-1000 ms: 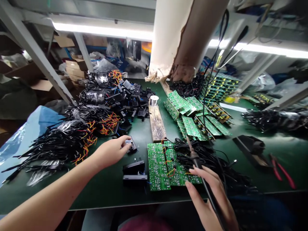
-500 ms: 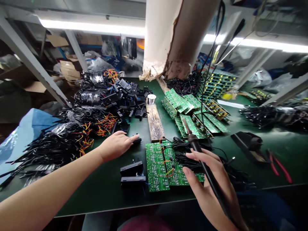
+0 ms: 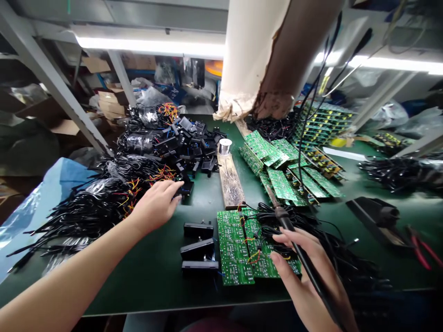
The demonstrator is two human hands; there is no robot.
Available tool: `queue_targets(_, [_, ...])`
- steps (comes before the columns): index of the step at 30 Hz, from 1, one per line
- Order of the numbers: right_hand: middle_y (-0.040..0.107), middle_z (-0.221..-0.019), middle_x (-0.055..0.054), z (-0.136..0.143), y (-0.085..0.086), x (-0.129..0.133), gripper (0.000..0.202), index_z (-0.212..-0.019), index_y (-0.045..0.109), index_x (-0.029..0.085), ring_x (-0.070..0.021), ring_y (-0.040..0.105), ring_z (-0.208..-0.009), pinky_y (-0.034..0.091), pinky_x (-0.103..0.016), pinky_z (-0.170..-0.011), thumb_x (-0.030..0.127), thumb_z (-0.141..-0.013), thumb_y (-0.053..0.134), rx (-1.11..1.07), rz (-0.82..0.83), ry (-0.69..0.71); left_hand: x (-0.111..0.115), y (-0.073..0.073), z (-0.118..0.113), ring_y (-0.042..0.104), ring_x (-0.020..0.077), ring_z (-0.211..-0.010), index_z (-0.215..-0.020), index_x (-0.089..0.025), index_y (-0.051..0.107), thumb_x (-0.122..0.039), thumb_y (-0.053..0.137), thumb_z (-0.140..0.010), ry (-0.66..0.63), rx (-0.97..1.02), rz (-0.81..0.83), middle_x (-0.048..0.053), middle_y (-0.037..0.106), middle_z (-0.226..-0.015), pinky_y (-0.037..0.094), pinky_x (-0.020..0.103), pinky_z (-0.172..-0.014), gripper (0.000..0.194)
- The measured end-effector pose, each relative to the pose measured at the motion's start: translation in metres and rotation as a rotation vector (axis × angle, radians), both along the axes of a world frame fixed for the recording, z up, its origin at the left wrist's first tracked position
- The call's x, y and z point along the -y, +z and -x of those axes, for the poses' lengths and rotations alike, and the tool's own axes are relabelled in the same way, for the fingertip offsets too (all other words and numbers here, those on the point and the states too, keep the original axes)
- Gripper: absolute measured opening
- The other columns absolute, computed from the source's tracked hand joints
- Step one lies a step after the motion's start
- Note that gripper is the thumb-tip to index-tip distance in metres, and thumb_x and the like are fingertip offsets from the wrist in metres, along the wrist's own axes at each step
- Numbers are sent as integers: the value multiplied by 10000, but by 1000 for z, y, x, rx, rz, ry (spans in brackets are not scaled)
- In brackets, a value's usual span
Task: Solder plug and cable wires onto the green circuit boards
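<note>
Bench: a green bench top lies under both hands.
Cable bundles: black cables with red and yellow wire ends lie to the left of the left hand and beyond it.
Case heap: a jumble of small black cases sits beyond the left hand, a little to its right.
Case row: three similar black cases lie nearer the body than the left hand and to its right, beside the front circuit boards.
Solder: a reel stands on a wooden strip between the hands, farther off than either.
Board pile: more circuit boards lean together beyond the right hand.
In the way: loose black cables cover part of the front boards at the right fingertips; a thick pipe blocks the view of the far side.
Tools: a black stand and red-handled pliers lie to the right of the right hand.
Left hand: palm down, arm stretched forward, fingers bent at a black case by the heap; whether they grip it cannot be told.
Right hand: holds a soldering iron like a pen, thumb apart from the fingertips, metal end slanting forward and left.
Hard to see: the iron's tip blends into the board pile; its rear end and the right wrist run off the bottom edge.
</note>
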State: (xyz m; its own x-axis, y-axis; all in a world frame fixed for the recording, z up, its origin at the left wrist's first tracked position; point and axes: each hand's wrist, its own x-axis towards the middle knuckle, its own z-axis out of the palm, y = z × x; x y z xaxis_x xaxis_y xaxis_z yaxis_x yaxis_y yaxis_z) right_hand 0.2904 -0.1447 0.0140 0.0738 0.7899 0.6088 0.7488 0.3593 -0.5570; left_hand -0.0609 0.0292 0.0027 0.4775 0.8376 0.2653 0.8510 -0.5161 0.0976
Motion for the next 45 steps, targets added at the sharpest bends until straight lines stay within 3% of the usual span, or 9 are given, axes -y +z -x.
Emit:
queue_targets(3, [663, -1292, -88, 9, 7, -2, 224, -1270, 641, 254, -262, 676, -1180, 584, -439, -1011, 328, -1059, 661, 21, -3, -12, -18, 4, -7, 539, 421, -1353, -1230, -183, 742, -323, 566, -994, 77, -45, 4, 205, 642, -1386, 419, 624, -1137, 325])
queue_targets(7, [662, -1286, -93, 16, 10, 1, 195, -1250, 645, 253, -264, 679, -1186, 607, -433, -996, 324, -1068, 644, 75, 10, -12, -19, 10, -30, 626, 340, -1223, -977, -236, 787, -423, 574, -1005, -27, -99, 115, 109, 730, -1220, 460, 526, -1105, 285])
queue_targets(11, [660, -1296, -78, 11, 3, 2, 232, -1289, 632, 257, -249, 668, -1212, 568, -426, -1054, 299, -1064, 661, 22, 25, -1, -22, 23, -34, 683, 250, -1176, -1165, -232, 754, -351, 440, -1046, -102, -107, 240, 72, 752, -1271, 515, 392, -1045, 357])
queue_targets(17, [650, -1313, -72, 16, 6, -11, 275, -1320, 620, 265, -240, 676, -1183, 562, -433, -1064, 260, -1052, 677, -42, 44, 50, -39, 22, -26, 646, 289, -1361, -1522, -227, 579, -307, 628, -885, -88, -185, 401, 86, 661, -1526, 489, 395, -1128, 644])
queue_targets(24, [657, -1238, -65, 27, 23, -25, 341, -1370, 587, 286, -262, 636, -1247, 549, -481, -1104, 215, -1045, 665, -51, 22, 139, -15, 6, -24, 706, 342, -1259, -1514, -206, 585, -404, 513, -984, 34, -159, 381, 130, 727, -1422, 523, 467, -1052, 570])
queue_targets(31, [605, -1283, -63, 31, 17, -43, 364, -1389, 570, 311, -194, 712, -1037, 653, -429, -957, 175, -1054, 621, -143, 78, 223, -7, -1, -24, 753, 256, -1013, -1101, -254, 772, -400, 522, -1001, 40, -117, 355, 64, 815, -1098, 563, 347, -855, 306])
queue_targets(35, [608, -1289, -60, 30, 21, -54, 343, -1370, 573, 313, -173, 733, -1027, 687, -326, -836, 193, -1053, 617, -174, 100, 256, -11, 0, -43, 681, 309, -1152, -1109, -208, 734, -336, 480, -1029, 35, -123, 219, 133, 763, -1158, 497, 441, -1008, 295])
queue_targets(41, [656, -1272, -81, 24, 25, -54, 329, -1354, 576, 282, -167, 769, -965, 684, -287, -784, 184, -1044, 626, -182, 140, 246, -4, -9, -51, 742, 280, -946, -1286, -245, 660, -388, 578, -1009, 32, -112, 230, 95, 773, -1166, 540, 386, -773, 322])
queue_targets(45, [679, -1237, -76, 31, 19, -69, 313, -1334, 588, 274, -164, 774, -917, 676, -266, -720, 191, -1035, 628, -197, 159, 265, 1, 4, -51, 702, 288, -1078, -1360, -261, 635, -408, 556, -1027, 4, -77, 191, 101, 718, -1278, 556, 412, -895, 373])
